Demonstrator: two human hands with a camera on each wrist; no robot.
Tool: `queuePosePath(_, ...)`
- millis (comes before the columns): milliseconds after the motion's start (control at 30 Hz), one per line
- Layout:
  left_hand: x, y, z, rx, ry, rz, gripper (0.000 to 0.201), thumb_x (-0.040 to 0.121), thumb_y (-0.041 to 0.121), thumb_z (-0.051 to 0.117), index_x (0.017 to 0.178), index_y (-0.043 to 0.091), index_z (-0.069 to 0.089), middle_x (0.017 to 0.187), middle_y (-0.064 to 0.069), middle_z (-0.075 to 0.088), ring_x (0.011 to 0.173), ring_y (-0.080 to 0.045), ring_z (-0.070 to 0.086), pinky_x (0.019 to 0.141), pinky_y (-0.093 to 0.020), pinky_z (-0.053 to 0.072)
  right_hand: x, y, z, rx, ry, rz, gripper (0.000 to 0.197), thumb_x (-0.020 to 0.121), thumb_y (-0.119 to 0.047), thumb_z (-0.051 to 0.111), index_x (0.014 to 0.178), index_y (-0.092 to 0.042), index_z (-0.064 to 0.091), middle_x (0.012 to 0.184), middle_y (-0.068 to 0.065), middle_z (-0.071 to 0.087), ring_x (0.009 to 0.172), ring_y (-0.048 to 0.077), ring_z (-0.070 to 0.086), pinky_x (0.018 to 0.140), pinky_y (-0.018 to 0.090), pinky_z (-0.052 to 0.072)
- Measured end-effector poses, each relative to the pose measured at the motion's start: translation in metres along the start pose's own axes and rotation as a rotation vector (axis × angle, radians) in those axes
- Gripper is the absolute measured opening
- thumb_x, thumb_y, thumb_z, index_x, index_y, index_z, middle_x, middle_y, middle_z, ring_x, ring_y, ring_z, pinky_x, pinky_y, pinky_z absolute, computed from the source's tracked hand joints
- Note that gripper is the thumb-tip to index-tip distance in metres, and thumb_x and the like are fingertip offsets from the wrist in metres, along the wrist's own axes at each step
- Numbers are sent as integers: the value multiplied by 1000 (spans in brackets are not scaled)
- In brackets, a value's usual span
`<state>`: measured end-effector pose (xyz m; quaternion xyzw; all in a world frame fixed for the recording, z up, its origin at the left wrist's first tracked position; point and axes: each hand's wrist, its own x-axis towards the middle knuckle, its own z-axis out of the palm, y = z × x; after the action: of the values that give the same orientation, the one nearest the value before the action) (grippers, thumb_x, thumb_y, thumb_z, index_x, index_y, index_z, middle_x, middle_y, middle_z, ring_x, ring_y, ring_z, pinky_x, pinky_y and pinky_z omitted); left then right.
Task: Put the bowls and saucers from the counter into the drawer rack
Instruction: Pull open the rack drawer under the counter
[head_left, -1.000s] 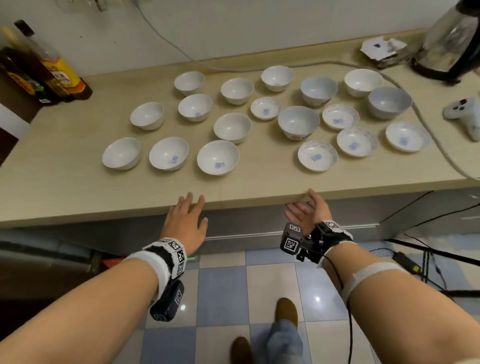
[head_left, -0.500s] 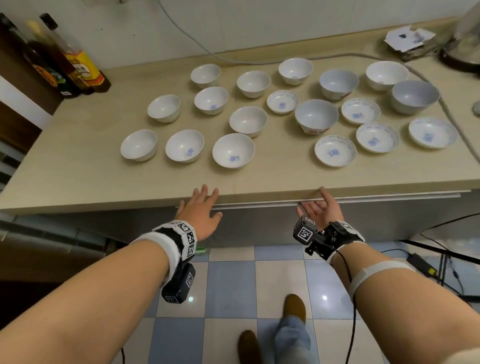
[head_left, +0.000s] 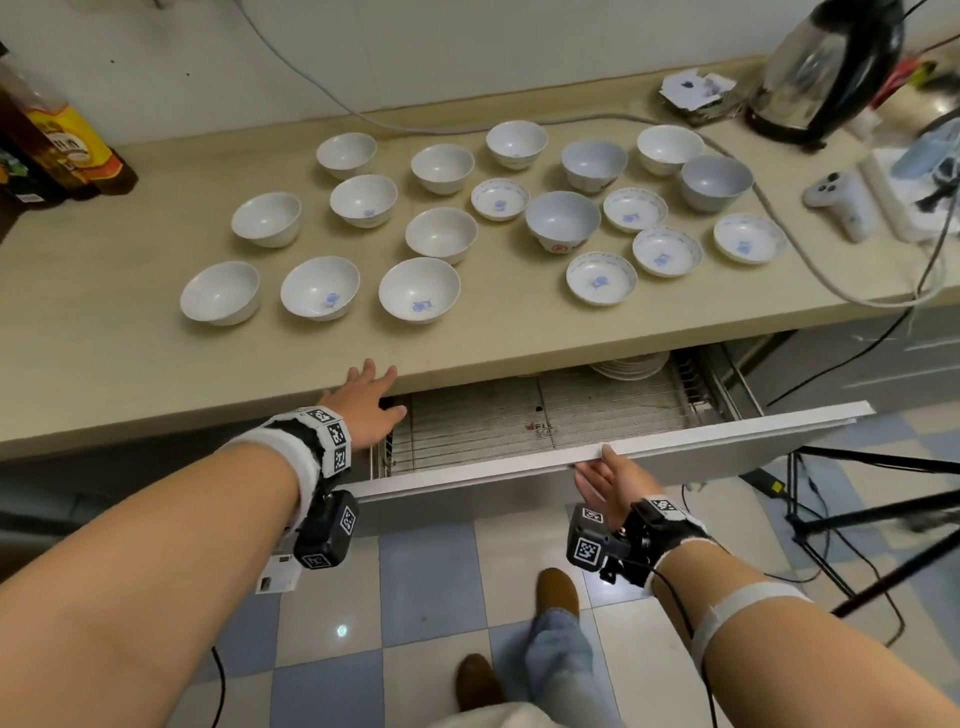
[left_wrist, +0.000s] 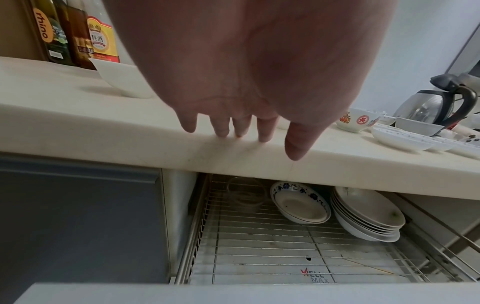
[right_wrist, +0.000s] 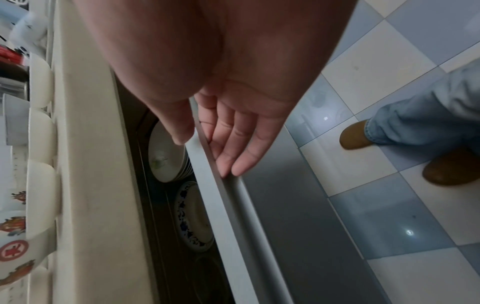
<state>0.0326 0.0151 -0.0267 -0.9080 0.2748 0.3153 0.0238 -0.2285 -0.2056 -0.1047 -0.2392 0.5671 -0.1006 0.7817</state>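
Note:
Several white bowls, the nearest (head_left: 418, 291), and blue-patterned saucers such as one (head_left: 601, 278) sit spread over the beige counter (head_left: 104, 322). Below it the drawer front (head_left: 701, 441) stands partly pulled out, baring the wire rack (head_left: 493, 415) (left_wrist: 259, 246). My right hand (head_left: 595, 465) (right_wrist: 205, 154) pinches the drawer front's top lip, thumb inside and fingers in the outer groove. My left hand (head_left: 382, 389) (left_wrist: 241, 131) is open, its straight fingers touching the counter's front edge and holding nothing.
At the rack's back lie a plate stack (left_wrist: 369, 218), a blue-rimmed dish (left_wrist: 301, 205) and a glass bowl (left_wrist: 246, 193). Bottles (head_left: 62, 150) stand at the counter's left, a kettle (head_left: 826, 67), controller (head_left: 841, 200) and cable (head_left: 831, 291) at its right. Tripod legs (head_left: 883, 514) cross the floor.
The drawer, closed a second ago, has slid out toward me with my right hand on its top lip. My left hand has stayed at the counter's edge.

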Motion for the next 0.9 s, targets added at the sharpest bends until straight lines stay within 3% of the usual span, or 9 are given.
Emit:
queuePosePath(167, 1, -1, 4, 12, 21, 21, 76, 103, 45, 44, 163, 28, 2, 170, -6, -12, 157, -29, -7, 125, -55, 11, -20, 14, -22, 16, 21, -41, 20, 98, -16, 55, 110, 0, 56, 120, 23, 66, 106, 30, 68, 75, 36, 60)
queuePosePath(267, 3, -3, 4, 13, 20, 25, 76, 102, 44, 45, 163, 26, 2, 171, -8, -11, 157, -30, -7, 125, -54, 15, -26, 19, -31, 19, 20, -42, 25, 99, -17, 54, 116, 2, 54, 117, 22, 67, 103, 29, 69, 62, 32, 62)
queuePosePath(400, 3, -3, 3, 20, 14, 27, 78, 102, 44, 47, 163, 25, 2, 170, -8, -11, 157, -31, -7, 125, -53, 14, -32, 22, -38, 74, 21, -42, 32, 99, -17, 53, 124, 4, 51, 114, 20, 66, 102, 29, 67, 56, 30, 61)
queuePosePath(500, 3, -1, 2, 27, 22, 28, 79, 102, 45, 47, 163, 23, 2, 170, -10, -11, 157, -33, -7, 126, -50, 13, -31, 20, -40, 68, 12, -14, 40, 100, -20, 49, 131, 7, 48, 125, 21, 64, 105, 31, 67, 59, 33, 61)
queuePosePath(567, 2, -1, 2, 11, 17, 20, 79, 101, 46, 47, 163, 23, 3, 170, -10, -11, 157, -33, -7, 126, -49, 12, -32, 16, -40, 27, 7, 46, 41, 100, -18, 45, 132, 7, 48, 128, 22, 64, 106, 34, 66, 69, 38, 58)
queuePosePath(666, 0, -1, 2, -17, 17, 26, 79, 102, 45, 46, 163, 23, 3, 170, -11, -11, 156, -33, -8, 126, -47, 10, -42, 1, -34, -167, 50, 51, 28, 98, -12, 48, 117, 7, 56, 108, 20, 72, 91, 32, 71, 66, 37, 57)
queuePosePath(733, -2, -1, -1, -31, 23, 30, 78, 102, 45, 46, 163, 24, 4, 170, -10, -10, 157, -33, -8, 127, -47, 10, -48, -14, -25, -363, 106, -44, 19, 96, -8, 49, 106, 4, 60, 88, 16, 70, 75, 28, 68, 61, 33, 54)
queuePosePath(900, -4, 1, -8, -22, 20, 28, 76, 102, 48, 44, 163, 25, 6, 171, -9, -7, 157, -33, -2, 126, -44, 11, -59, -61, 29, -706, 41, -334, 14, 95, -5, 51, 103, 1, 62, 80, 13, 61, 64, 21, 59, 56, 27, 47)
